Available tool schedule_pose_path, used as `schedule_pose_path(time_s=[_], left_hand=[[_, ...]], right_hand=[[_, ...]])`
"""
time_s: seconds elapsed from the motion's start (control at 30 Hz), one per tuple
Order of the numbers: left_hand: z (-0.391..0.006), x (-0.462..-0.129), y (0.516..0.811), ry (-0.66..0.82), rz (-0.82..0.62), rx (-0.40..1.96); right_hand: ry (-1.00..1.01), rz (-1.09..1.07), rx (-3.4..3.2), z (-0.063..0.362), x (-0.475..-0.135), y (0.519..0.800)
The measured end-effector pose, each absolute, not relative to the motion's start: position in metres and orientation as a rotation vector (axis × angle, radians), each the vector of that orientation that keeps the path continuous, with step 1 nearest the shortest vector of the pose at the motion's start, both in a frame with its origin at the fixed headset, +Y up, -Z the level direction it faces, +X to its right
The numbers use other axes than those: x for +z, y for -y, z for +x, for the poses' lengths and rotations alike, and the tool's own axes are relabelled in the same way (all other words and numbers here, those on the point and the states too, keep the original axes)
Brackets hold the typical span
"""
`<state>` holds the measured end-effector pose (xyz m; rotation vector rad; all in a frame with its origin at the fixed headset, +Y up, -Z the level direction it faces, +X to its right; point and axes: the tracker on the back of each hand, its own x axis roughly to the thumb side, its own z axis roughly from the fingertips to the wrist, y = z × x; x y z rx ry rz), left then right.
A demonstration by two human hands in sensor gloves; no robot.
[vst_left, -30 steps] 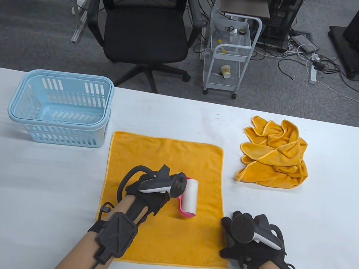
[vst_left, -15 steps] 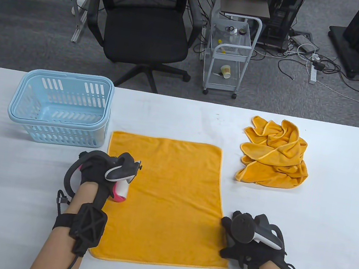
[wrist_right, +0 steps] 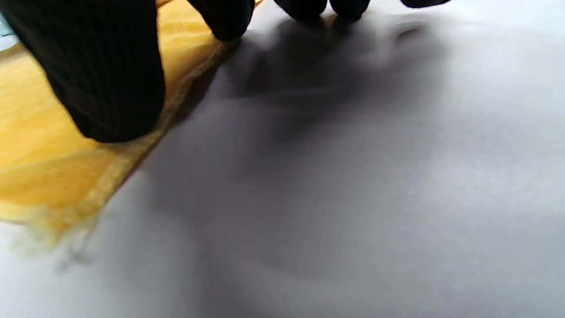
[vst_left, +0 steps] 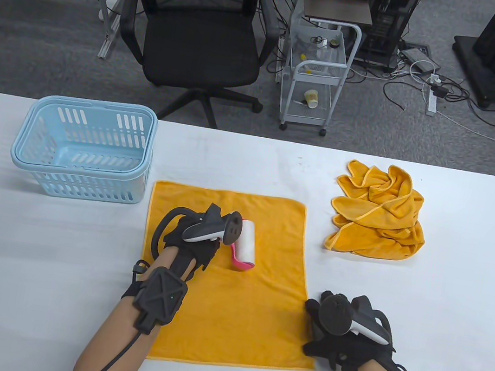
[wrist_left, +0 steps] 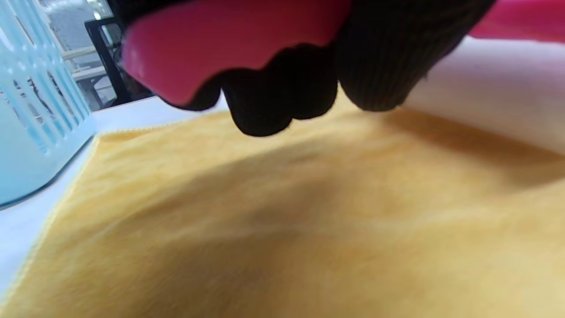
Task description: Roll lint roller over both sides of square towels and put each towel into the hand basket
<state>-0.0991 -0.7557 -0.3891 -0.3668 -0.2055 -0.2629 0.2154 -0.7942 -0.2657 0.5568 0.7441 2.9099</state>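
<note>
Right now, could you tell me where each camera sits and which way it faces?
Table view: above, looking down at table; both forearms, left hand, right hand.
Left wrist view: low, facing across flat towel toward basket; fingers round lint roller.
Right wrist view: low over table; fingertips on towel edge.
All share the flat towel.

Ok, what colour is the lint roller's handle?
Pink, with a white roll; the lint roller shows best in the table view, gripped by the left hand.

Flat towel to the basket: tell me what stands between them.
Nothing visible stands between them. The flat towel has its far left corner close beside the hand basket, with only bare table there. On the towel are the lint roller, gripped by the left hand, and the right hand at its edge.
</note>
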Motion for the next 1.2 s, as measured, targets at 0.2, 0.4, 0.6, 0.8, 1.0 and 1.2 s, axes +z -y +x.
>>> schedule_pose_path(time_s=[0.2,0.4,0.6,0.8,1.0,1.2], left_hand=[[-0.163,-0.386,0.747,0.02,-0.393,-0.494],[-0.219,-0.373,0.735,-0.151,-0.409,-0.661],[-0.185,-0.36,0.724,0.018,-0.373,-0.348],[-0.085,-0.344,0.74,0.326,-0.358,-0.148],[-0.061,-0.338,0.762,0.352,-0.396,-0.247],[-0.126,-0.335,0.753,0.167,-0.43,-0.495]], right_hand=[[-0.746,0.559,2.91,0.216,-0.266,0.793],[-0.745,0.56,2.912,0.216,-0.266,0.794],[-0.746,0.561,2.915,0.216,-0.266,0.794],[-0.744,0.557,2.914,0.216,-0.266,0.794],[-0.744,0.554,2.916,0.216,-0.266,0.794],[-0.745,0.557,2.921,0.216,-0.266,0.794]])
